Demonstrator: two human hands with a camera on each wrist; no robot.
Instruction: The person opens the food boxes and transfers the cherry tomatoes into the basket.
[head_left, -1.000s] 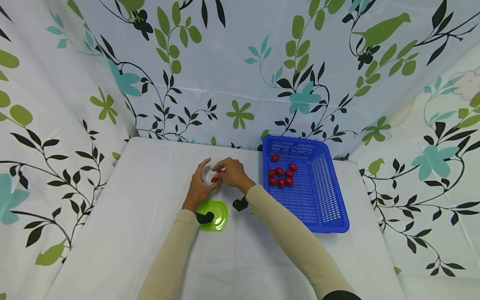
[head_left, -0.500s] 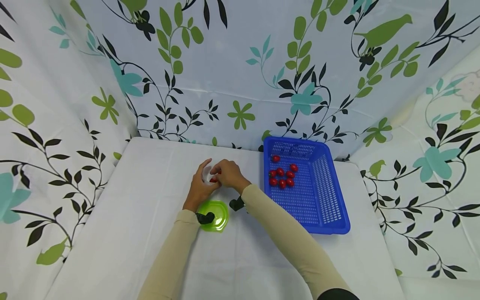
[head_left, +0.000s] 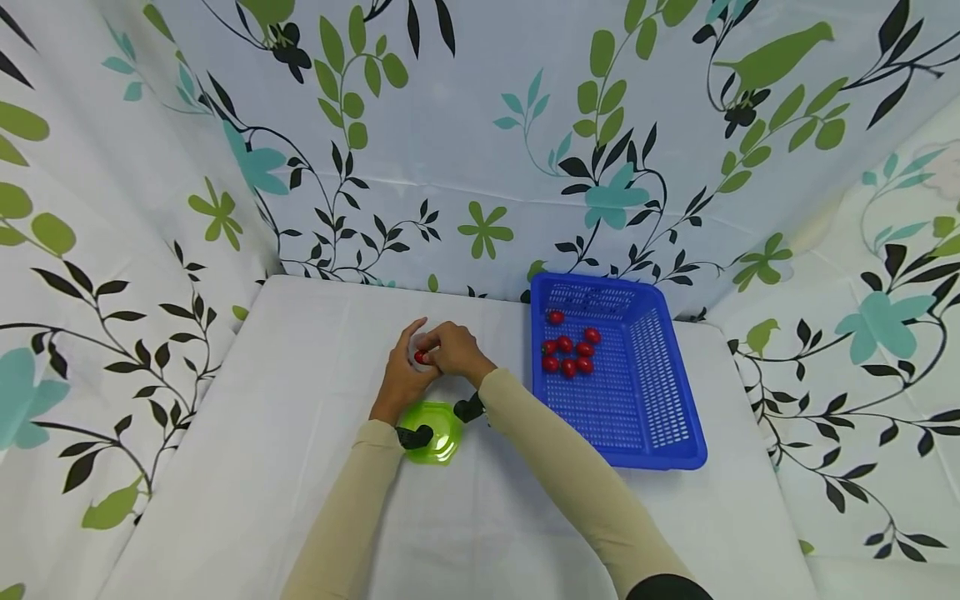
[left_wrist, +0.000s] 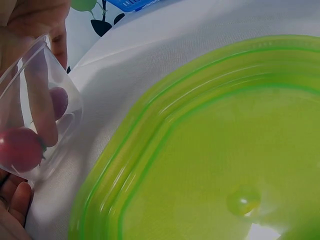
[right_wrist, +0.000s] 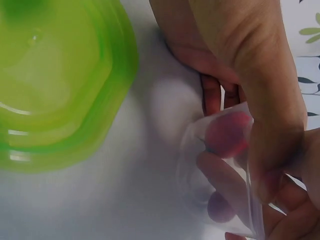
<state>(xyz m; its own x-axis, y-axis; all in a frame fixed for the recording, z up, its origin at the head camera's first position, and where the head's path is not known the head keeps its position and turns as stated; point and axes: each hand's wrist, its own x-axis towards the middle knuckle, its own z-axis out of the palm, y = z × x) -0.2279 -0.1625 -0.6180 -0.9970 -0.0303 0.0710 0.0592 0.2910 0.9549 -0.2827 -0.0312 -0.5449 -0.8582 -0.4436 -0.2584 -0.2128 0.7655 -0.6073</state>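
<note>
A small clear plastic container (left_wrist: 65, 130) stands on the white table, and my left hand (head_left: 402, 379) holds it from the left side. My right hand (head_left: 456, 350) reaches over the rim with its fingers down inside, holding a cherry tomato (left_wrist: 21, 149). The right wrist view shows that tomato (right_wrist: 229, 134) beside a finger through the clear wall. Another cherry tomato (right_wrist: 221, 207) lies deeper in the container. In the head view the hands cover most of the container. Near my wrists, a translucent green lid (head_left: 437, 442) lies flat on the table.
A blue perforated plastic basket (head_left: 637, 408) stands at the right side of the table (head_left: 315, 367), with several cherry tomatoes (head_left: 568, 367) in its left part. Patterned cloth (head_left: 420, 150) with leaves and birds hangs behind the table and at both sides.
My right hand has moved slightly left and deeper into the container, carrying the cherry tomato with it. The left hand stays around the container. The basket and lid have not moved on the table.
</note>
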